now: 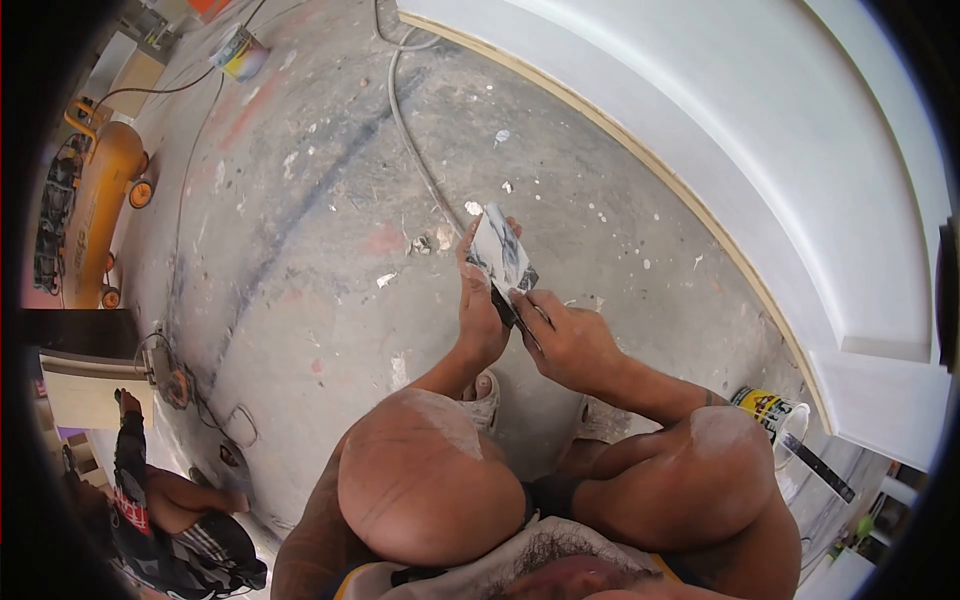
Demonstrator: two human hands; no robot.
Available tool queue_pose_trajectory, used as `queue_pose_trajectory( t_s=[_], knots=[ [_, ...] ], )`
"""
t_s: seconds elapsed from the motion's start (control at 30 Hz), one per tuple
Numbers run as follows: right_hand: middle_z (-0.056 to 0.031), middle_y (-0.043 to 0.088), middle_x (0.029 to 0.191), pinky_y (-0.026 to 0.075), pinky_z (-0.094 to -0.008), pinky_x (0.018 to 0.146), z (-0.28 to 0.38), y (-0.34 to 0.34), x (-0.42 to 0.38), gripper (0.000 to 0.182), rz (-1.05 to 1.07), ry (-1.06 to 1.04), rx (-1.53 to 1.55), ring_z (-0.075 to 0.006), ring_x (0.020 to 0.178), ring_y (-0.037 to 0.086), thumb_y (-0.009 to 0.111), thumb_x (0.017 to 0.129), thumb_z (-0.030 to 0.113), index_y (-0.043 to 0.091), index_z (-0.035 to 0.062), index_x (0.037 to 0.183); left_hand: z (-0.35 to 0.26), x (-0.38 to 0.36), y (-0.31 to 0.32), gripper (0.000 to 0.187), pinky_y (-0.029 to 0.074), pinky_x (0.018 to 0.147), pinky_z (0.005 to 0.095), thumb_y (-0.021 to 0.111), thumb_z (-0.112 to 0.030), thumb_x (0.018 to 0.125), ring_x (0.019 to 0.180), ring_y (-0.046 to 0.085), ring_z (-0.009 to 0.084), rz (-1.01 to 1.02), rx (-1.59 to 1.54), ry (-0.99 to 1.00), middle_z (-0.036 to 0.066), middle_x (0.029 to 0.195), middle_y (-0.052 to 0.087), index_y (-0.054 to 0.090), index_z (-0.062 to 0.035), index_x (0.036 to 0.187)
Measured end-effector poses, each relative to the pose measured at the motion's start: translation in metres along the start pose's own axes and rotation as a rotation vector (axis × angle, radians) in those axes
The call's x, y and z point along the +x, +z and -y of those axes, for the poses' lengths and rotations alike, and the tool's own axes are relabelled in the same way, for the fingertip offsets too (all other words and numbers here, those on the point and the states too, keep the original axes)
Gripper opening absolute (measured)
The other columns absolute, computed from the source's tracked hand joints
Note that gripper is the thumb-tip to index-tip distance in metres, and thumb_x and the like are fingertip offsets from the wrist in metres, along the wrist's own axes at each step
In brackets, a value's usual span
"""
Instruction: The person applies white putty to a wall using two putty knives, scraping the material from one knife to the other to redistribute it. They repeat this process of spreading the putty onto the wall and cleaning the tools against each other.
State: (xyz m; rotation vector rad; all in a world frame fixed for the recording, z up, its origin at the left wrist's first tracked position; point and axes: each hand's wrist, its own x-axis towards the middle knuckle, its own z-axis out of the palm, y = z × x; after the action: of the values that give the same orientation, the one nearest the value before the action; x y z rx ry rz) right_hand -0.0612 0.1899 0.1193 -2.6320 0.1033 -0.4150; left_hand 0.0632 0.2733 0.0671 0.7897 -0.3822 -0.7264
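In front of my knees, my left hand is wrapped round a flat board smeared with white and grey filler. Dark edges show along the board's lower side. Against its near corner, my right hand grips a thin, dark-edged scraper, with the fingers closed and touching the board. Much of the scraper is hidden by the fingers. Both hands are above the grey concrete floor, which is spotted with white drips.
A white curved panel with a wooden bottom edge stands at right. Beside my right knee is a bucket with a dark strip across it. A hose, yellow compressor, paint bucket and another person are leftward.
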Motion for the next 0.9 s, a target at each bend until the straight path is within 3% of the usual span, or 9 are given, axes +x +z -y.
queue_pose_trajectory(
  t_s=[0.13, 0.37, 0.47, 0.5, 0.53, 0.6, 0.63, 0.73, 0.9],
  knots=[
    [-0.0169, 0.060, 0.109, 0.055, -0.0347, 0.059, 0.004, -0.002, -0.001, 0.048, 0.007, -0.025, 0.019, -0.0277, 0.070, 0.067, 0.068, 0.082, 0.008, 0.058, -0.0053, 0.127, -0.006, 0.002, -0.006, 0.081, 0.030, 0.118, 0.0416, 0.027, -0.064, 0.098, 0.139, 0.040, 0.0273, 0.019, -0.109, -0.097, 0.012, 0.150, 0.041, 0.023, -0.0051, 0.154],
    [-0.0168, 0.063, 0.112, 0.056, -0.0351, 0.060, 0.007, 0.012, -0.008, 0.049, -0.048, -0.062, 0.022, -0.0270, 0.076, 0.069, 0.069, 0.079, 0.001, 0.058, -0.0037, 0.126, -0.002, -0.005, -0.008, 0.086, 0.033, 0.116, 0.0397, 0.017, -0.067, 0.099, 0.136, 0.044, 0.0250, 0.054, -0.033, -0.098, 0.011, 0.147, 0.044, 0.026, -0.0007, 0.152],
    [-0.0182, 0.063, 0.112, 0.057, -0.0364, 0.062, 0.007, 0.021, -0.013, 0.044, -0.027, 0.027, -0.013, -0.0306, 0.080, 0.069, 0.066, 0.079, -0.003, 0.059, -0.0046, 0.122, 0.020, -0.020, -0.028, 0.077, 0.040, 0.099, 0.0318, 0.018, -0.061, 0.103, 0.112, 0.051, 0.0163, -0.055, 0.167, -0.391, 0.008, 0.125, 0.057, 0.049, 0.0004, 0.137],
    [-0.0187, 0.063, 0.112, 0.057, -0.0374, 0.063, 0.008, 0.023, -0.013, 0.042, -0.014, 0.055, -0.031, -0.0324, 0.081, 0.069, 0.064, 0.079, -0.004, 0.058, -0.0051, 0.121, 0.016, -0.021, -0.023, 0.073, 0.041, 0.097, 0.0316, 0.021, -0.060, 0.105, 0.110, 0.049, 0.0140, -0.040, 0.398, -0.373, 0.006, 0.120, 0.056, 0.050, -0.0003, 0.134],
    [-0.0204, 0.063, 0.111, 0.057, -0.0391, 0.065, 0.003, 0.024, -0.008, 0.042, -0.078, 0.027, 0.000, -0.0344, 0.083, 0.069, 0.064, 0.079, -0.004, 0.058, -0.0058, 0.121, 0.023, -0.017, -0.016, 0.069, 0.038, 0.100, 0.0307, 0.025, -0.058, 0.105, 0.111, 0.047, 0.0136, -0.030, 0.179, -0.280, 0.005, 0.121, 0.055, 0.050, -0.0012, 0.134],
    [-0.0221, 0.064, 0.109, 0.058, -0.0407, 0.068, -0.002, 0.020, 0.002, 0.042, -0.138, -0.032, 0.056, -0.0365, 0.085, 0.069, 0.063, 0.079, -0.003, 0.058, -0.0065, 0.121, 0.024, -0.014, -0.005, 0.064, 0.034, 0.105, 0.0291, 0.035, -0.056, 0.104, 0.116, 0.044, 0.0128, 0.014, 0.117, -0.199, 0.005, 0.125, 0.052, 0.044, -0.0020, 0.137],
    [-0.0217, 0.064, 0.108, 0.057, -0.0412, 0.068, -0.002, 0.013, 0.005, 0.040, -0.145, 0.038, 0.059, -0.0374, 0.085, 0.069, 0.062, 0.079, -0.005, 0.059, -0.0057, 0.120, 0.026, -0.017, -0.002, 0.060, 0.035, 0.104, 0.0298, 0.039, -0.054, 0.103, 0.114, 0.044, 0.0124, 0.027, 0.102, -0.224, 0.004, 0.122, 0.051, 0.042, -0.0052, 0.138],
    [-0.0209, 0.063, 0.106, 0.057, -0.0418, 0.067, -0.006, 0.009, 0.010, 0.038, -0.146, 0.121, 0.078, -0.0386, 0.085, 0.068, 0.061, 0.081, -0.007, 0.060, -0.0044, 0.118, 0.015, -0.026, 0.008, 0.074, 0.038, 0.103, 0.0322, 0.034, -0.066, 0.097, 0.117, 0.045, 0.0124, 0.029, 0.277, -0.246, 0.004, 0.126, 0.049, 0.040, -0.0061, 0.140],
    [-0.0212, 0.063, 0.106, 0.057, -0.0410, 0.065, 0.000, 0.002, 0.013, 0.034, -0.145, 0.111, 0.087, -0.0386, 0.083, 0.068, 0.058, 0.083, -0.007, 0.061, -0.0054, 0.117, 0.019, -0.011, 0.003, 0.055, 0.038, 0.101, 0.0305, 0.034, -0.055, 0.104, 0.112, 0.044, 0.0120, 0.031, 0.190, -0.163, 0.004, 0.121, 0.049, 0.042, -0.0108, 0.136]
  ],
)
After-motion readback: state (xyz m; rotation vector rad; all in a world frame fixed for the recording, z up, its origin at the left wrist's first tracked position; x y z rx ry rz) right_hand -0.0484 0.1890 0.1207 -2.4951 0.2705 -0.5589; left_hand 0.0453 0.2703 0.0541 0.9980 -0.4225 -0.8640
